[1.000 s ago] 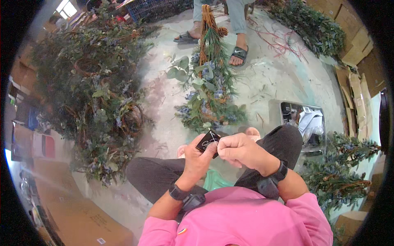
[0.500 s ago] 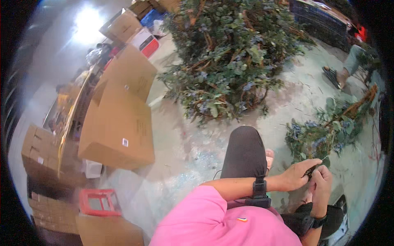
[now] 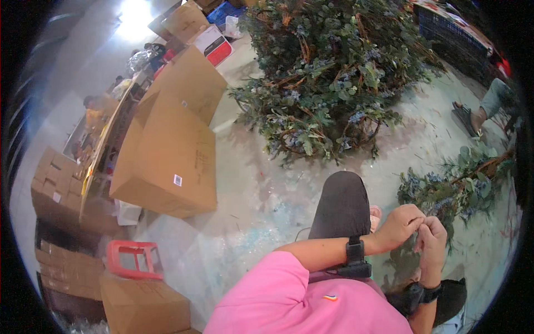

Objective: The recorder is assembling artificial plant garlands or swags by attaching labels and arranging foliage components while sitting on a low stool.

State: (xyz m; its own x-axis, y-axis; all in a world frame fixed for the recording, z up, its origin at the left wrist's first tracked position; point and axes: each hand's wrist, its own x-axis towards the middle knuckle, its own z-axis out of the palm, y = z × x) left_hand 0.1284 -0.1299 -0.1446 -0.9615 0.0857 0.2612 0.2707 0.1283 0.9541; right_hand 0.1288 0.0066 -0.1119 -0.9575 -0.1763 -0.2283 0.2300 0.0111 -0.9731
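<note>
My left hand point(image 3: 398, 229) and my right hand point(image 3: 431, 245) meet fingertip to fingertip over the floor, right of my dark-trousered knee. The left fingers are curled into a pinch. On the right, the fingers are bent against the left ones. Whatever sits between them is too small and too hidden to make out. Just beyond my hands lies a leafy garland point(image 3: 470, 192) with blue-violet flowers and a brown twig stem. A large heap of similar greenery point(image 3: 328, 83) rises on the floor ahead, apart from both hands.
Big cardboard boxes point(image 3: 167, 161) stand to the left. A red plastic stool point(image 3: 133, 260) is near a lower box point(image 3: 144, 306). At the right, another person's sandalled foot point(image 3: 470, 118) rests near the garland. A dark blue crate point(image 3: 450, 36) stands at the far right.
My fingers have come together, and the small dark piece seen between them earlier is now hidden. The left hand is more curled. The whole view has shifted slightly.
</note>
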